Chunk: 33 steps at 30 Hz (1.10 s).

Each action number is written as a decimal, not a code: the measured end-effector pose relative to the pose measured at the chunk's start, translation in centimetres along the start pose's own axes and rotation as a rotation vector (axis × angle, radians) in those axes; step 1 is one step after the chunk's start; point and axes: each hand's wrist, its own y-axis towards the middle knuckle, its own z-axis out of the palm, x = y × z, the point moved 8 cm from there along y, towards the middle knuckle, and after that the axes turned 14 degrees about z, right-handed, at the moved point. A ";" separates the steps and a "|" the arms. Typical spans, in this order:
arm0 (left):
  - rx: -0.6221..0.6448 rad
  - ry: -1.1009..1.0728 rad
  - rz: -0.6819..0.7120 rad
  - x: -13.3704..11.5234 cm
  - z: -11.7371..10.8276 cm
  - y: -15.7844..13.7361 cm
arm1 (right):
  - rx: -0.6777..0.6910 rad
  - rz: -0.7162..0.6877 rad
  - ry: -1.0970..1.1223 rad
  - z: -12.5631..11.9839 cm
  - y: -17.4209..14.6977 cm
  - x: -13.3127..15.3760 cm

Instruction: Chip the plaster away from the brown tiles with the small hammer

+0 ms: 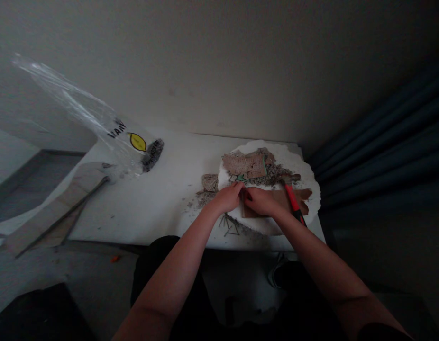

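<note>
My left hand (231, 197) and my right hand (259, 201) are close together over a round white sheet (314, 175) on the table. The fingers of both are closed near the left end of a flat brown board (272, 211); what they pinch is too small and dim to make out. My right hand rests over the board. Across its right part lies a hammer (292, 198) with a red and black handle. Just beyond my hands are a cracked, textured brown piece (243, 164) and grey crumbs (271, 174). Several thin nails (229, 225) lie nearer to me.
A clear plastic bag (98, 118) with dark material at its bottom stands on the white table (159, 199). Long board strips (59, 203) overhang the table's left end. A small textured chunk (209, 182) lies left of the sheet. A dark curtain (390, 118) hangs at right.
</note>
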 end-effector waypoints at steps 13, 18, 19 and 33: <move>-0.002 -0.030 -0.010 -0.2 -0.2 0.0 | 0.016 0.112 0.038 0.3 0.0 0.1; -0.005 -0.014 0.010 -0.3 -0.2 -0.1 | -0.015 0.062 0.026 0.1 -0.2 0.1; -0.004 -0.010 0.009 -0.3 -0.2 -0.1 | -0.027 0.033 0.023 0.1 -0.3 0.2; 0.007 -0.031 -0.015 -0.1 -0.2 0.1 | -0.112 -0.177 -0.238 0.3 -1.6 1.9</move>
